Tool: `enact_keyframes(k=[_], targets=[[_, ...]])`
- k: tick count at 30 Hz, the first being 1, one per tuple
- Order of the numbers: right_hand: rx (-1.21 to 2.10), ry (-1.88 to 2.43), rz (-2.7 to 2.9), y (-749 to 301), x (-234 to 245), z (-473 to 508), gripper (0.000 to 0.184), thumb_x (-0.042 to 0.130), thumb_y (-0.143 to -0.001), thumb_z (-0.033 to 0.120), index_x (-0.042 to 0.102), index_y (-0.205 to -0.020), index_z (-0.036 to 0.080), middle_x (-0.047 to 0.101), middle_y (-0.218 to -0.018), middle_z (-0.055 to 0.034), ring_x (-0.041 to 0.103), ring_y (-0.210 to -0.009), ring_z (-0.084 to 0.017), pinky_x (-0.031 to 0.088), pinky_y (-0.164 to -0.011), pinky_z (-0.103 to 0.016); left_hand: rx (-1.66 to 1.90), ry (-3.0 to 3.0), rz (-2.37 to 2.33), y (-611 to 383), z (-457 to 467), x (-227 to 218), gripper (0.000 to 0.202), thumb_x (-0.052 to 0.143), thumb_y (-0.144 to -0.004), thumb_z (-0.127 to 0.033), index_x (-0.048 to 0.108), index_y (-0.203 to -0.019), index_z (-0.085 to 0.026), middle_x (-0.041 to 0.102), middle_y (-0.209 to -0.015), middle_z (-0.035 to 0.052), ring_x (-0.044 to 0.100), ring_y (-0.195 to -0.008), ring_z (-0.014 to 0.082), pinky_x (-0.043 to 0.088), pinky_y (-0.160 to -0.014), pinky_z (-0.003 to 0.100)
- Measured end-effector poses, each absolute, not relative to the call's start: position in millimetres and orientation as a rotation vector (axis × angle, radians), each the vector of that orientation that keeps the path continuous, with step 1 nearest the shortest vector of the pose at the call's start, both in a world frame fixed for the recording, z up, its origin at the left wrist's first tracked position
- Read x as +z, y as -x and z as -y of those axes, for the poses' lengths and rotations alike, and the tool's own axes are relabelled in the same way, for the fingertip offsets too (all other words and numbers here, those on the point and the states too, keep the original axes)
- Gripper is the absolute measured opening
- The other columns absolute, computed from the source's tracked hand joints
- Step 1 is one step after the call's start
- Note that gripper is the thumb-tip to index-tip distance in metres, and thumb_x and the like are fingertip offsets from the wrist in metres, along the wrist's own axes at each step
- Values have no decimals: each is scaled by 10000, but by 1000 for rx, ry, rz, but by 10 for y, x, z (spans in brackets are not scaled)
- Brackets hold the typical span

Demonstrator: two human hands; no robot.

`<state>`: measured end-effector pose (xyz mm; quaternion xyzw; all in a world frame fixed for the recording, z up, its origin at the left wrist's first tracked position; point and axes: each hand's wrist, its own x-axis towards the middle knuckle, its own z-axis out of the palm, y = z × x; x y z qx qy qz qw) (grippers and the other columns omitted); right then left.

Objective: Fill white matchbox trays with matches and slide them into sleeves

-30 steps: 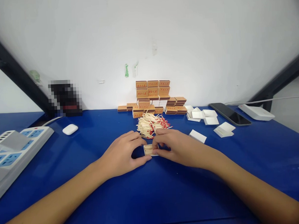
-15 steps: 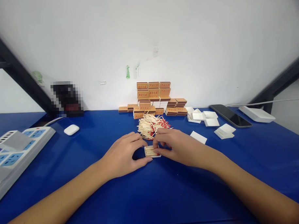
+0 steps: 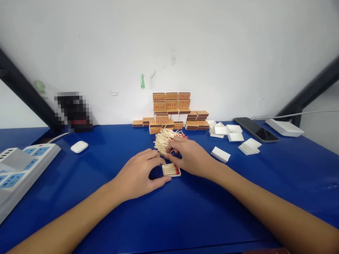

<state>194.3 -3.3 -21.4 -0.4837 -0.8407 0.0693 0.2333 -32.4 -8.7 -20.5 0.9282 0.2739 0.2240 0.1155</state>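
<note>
A small white matchbox tray (image 3: 171,170) with red-tipped matches in it lies on the blue table (image 3: 172,215). My left hand (image 3: 137,174) curls round the tray's left end, thumb and fingers touching it. My right hand (image 3: 187,156) is just behind the tray, with its fingertips pinched at the near edge of the loose pile of matches (image 3: 166,139). Whether matches are between those fingers is hard to see.
Orange matchboxes (image 3: 173,110) are stacked against the white wall. White empty trays (image 3: 228,130) lie at the right, one (image 3: 220,154) near my right wrist. A phone (image 3: 255,129) and a white box (image 3: 284,127) lie far right. A power strip (image 3: 17,165) and earbud case (image 3: 79,146) sit left.
My right hand has lifted off the tray and moved back to the match pile, uncovering the matches in the tray. My left hand has stayed at the tray.
</note>
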Motion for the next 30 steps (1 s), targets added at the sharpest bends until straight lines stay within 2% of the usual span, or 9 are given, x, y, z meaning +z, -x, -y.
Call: enact_keyframes(k=[7, 17, 23, 30], targets=[[347, 1363, 2346, -1918, -189, -55, 103, 658, -931, 160, 641, -830, 171, 642, -891, -40, 582, -837, -164, 399, -723, -278, 655, -2712, -812, 325, 91, -183, 272, 724, -927, -414, 698, -1088, -197, 685, -1012, 58, 638, -948, 230, 544, -840, 389], [500, 1260, 2447, -2050, 124, 181, 99, 690, -955, 251, 678, -878, 189, 615, -836, -8, 538, -772, -152, 368, -679, -271, 674, -2717, -799, 334, 74, -196, 262, 726, -925, -414, 691, -1061, -194, 686, -993, 53, 626, -928, 227, 530, -834, 384], [501, 1258, 2552, -1970, 77, 271, 65, 644, -967, 159, 678, -913, 173, 675, -973, -44, 589, -824, -158, 399, -715, -280, 656, -2720, -815, 338, 68, -200, 245, 724, -925, -411, 678, -1012, -187, 681, -977, 62, 623, -936, 235, 527, -834, 382], [464, 1254, 2569, -2007, 108, 284, 96, 632, -951, 119, 673, -884, 174, 673, -925, -43, 597, -806, -165, 407, -708, -283, 637, -2722, -826, 339, 69, -207, 250, 721, -926, -418, 678, -1022, -192, 684, -992, 67, 624, -943, 240, 531, -834, 392]])
